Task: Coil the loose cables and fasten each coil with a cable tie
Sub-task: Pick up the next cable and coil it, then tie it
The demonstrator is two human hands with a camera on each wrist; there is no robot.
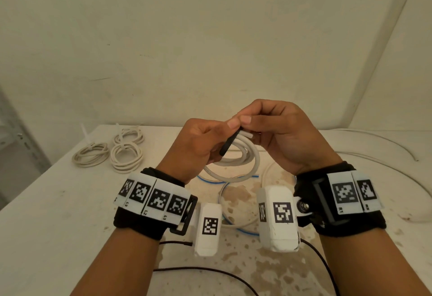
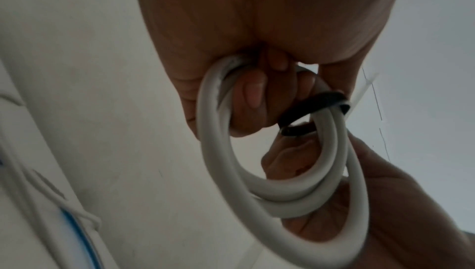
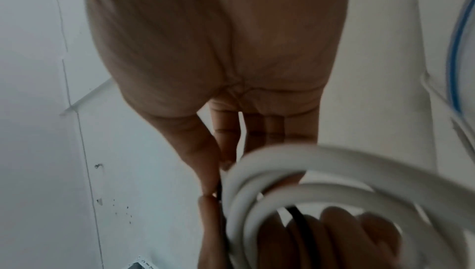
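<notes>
Both hands are raised over the table (image 1: 58,214) with a small coil of thick white cable (image 1: 247,164) between them. My left hand (image 1: 210,141) has its fingers curled through the coil (image 2: 221,151). A black cable tie (image 1: 230,142) loops over the coil's strands (image 2: 313,105). My right hand (image 1: 259,122) pinches the tie's upper end between thumb and forefinger, beside the cable's cut end. In the right wrist view the thumb tips of both hands meet next to the coil (image 3: 334,172), and the tie (image 3: 300,218) runs down across the left fingers.
Three tied white coils (image 1: 126,157) lie at the back left with clear cable ties (image 1: 85,134) beside them. Loose white cable (image 1: 374,141) curves along the right side. A blue-striped cable (image 1: 224,202) lies under my wrists. Thin black wires (image 1: 210,270) cross the front.
</notes>
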